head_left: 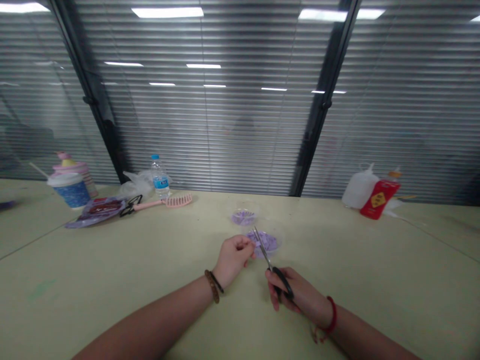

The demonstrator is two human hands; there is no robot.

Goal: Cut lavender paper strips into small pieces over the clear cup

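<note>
My right hand [287, 290] is wrapped round the black handles of a pair of scissors [267, 254], whose blades point up and to the left, slightly apart. Just left of the blades, my left hand [236, 254] pinches a small light purple piece [257, 244] between thumb and fingers. Beneath the blade tips lies a clear round dish with purple bits [269, 242]. Behind it is a smaller clear dish [243, 217], also holding purple bits.
At the back left of the pale table [150, 260] are a blue cup [71, 191], a purple package [98, 210], a pink hairbrush [165, 202] and a water bottle [160, 179]. A red bottle [380, 199] and a white container [360, 188] stand back right.
</note>
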